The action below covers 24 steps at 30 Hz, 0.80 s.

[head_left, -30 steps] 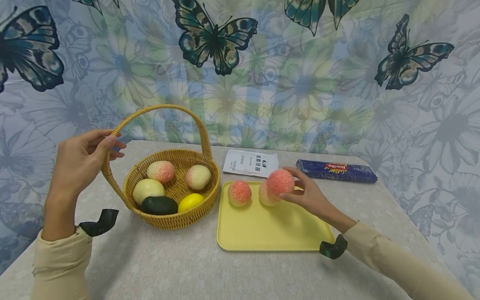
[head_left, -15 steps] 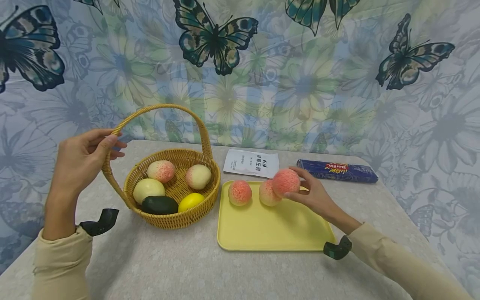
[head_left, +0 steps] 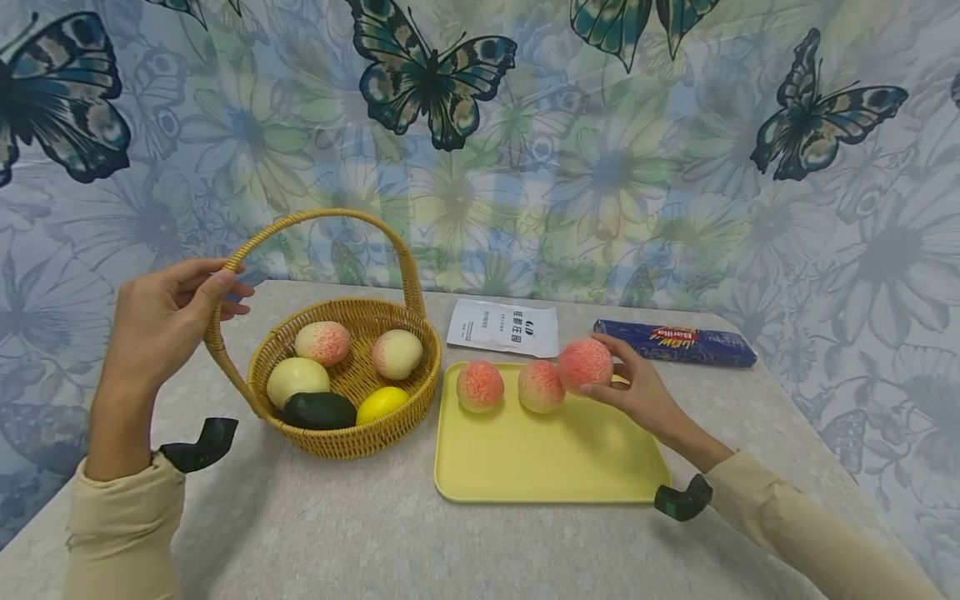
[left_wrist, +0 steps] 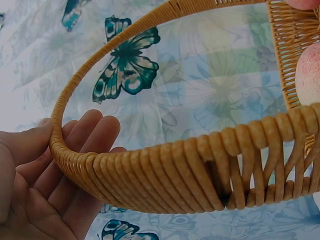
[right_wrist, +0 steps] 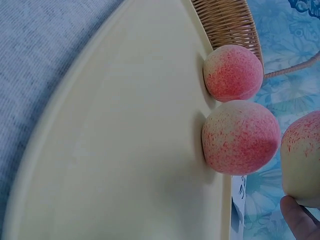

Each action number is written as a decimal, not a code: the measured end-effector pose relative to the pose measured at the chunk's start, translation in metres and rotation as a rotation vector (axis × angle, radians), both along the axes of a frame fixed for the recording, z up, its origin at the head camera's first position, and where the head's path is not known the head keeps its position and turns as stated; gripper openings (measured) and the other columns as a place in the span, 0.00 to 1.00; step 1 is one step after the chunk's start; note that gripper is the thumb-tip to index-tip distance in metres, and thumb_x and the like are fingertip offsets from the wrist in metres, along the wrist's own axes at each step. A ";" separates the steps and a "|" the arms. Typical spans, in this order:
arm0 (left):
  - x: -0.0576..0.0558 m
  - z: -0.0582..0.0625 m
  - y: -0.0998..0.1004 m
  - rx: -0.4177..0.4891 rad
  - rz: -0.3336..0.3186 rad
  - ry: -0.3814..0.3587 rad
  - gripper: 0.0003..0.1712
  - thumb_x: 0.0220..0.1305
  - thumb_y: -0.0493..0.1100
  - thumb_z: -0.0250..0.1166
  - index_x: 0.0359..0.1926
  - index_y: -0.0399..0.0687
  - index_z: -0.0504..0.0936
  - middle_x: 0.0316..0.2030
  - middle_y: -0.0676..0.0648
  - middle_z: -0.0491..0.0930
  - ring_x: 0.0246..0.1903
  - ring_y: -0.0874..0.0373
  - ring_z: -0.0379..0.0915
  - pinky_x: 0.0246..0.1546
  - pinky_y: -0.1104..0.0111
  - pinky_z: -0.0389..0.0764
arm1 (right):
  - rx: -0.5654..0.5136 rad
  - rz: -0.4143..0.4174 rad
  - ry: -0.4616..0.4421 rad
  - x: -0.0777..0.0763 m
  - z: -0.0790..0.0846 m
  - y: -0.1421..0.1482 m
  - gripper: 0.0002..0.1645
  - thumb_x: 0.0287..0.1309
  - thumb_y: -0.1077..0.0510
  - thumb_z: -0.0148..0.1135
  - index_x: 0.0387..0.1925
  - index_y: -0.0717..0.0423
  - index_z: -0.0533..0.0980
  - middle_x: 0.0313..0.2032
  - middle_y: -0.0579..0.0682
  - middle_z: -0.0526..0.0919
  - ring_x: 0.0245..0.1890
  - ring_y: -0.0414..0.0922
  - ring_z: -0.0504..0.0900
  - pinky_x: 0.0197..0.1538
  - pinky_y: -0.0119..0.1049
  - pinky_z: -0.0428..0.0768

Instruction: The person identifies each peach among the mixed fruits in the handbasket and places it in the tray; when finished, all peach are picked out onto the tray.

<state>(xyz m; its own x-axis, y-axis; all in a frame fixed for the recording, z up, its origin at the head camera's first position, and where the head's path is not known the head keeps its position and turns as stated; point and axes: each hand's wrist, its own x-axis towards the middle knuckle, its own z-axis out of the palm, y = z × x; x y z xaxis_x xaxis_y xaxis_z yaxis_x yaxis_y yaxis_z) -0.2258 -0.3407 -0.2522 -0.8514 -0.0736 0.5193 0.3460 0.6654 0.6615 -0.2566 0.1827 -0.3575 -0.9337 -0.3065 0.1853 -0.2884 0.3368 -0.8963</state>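
Note:
My left hand (head_left: 168, 312) pinches the left side of the arched handle (head_left: 330, 213) of a wicker basket (head_left: 352, 446); the left wrist view shows the thumb on one side and fingers behind. Inside the basket are two pink-flecked peaches (head_left: 322, 343), a pale round fruit (head_left: 297, 382), a dark green oval fruit (head_left: 319, 411) and a yellow lemon (head_left: 382, 405). My right hand (head_left: 633, 385) grips a pink peach (head_left: 585, 365) between thumb and fingers, held above the back of a yellow tray (head_left: 540, 467). Two more peaches (right_wrist: 241, 137) sit on the tray, left of the held one.
Behind the tray lies a white printed pouch (head_left: 502, 326). A blue Barilla box (head_left: 675, 342) is at the back right of the table (head_left: 337, 533). A butterfly-patterned cloth (head_left: 465, 208) hangs behind the table.
My right hand has moved right with the peach, uncovering more of the peach beside it on the tray. My left hand and the basket have stayed in place.

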 end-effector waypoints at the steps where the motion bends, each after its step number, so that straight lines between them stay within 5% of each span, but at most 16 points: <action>1: 0.000 0.000 0.000 -0.001 -0.001 -0.001 0.20 0.70 0.45 0.56 0.56 0.35 0.77 0.30 0.75 0.76 0.27 0.79 0.78 0.26 0.85 0.78 | 0.001 -0.004 -0.001 0.000 -0.001 0.001 0.44 0.56 0.60 0.69 0.71 0.49 0.58 0.64 0.57 0.64 0.50 0.40 0.78 0.47 0.34 0.83; 24: 0.000 0.000 0.001 0.001 0.002 -0.003 0.21 0.71 0.45 0.56 0.56 0.34 0.76 0.31 0.72 0.77 0.28 0.77 0.78 0.28 0.85 0.79 | 0.021 -0.074 -0.026 0.000 -0.020 0.019 0.46 0.56 0.60 0.69 0.72 0.51 0.57 0.64 0.59 0.64 0.47 0.35 0.78 0.46 0.30 0.82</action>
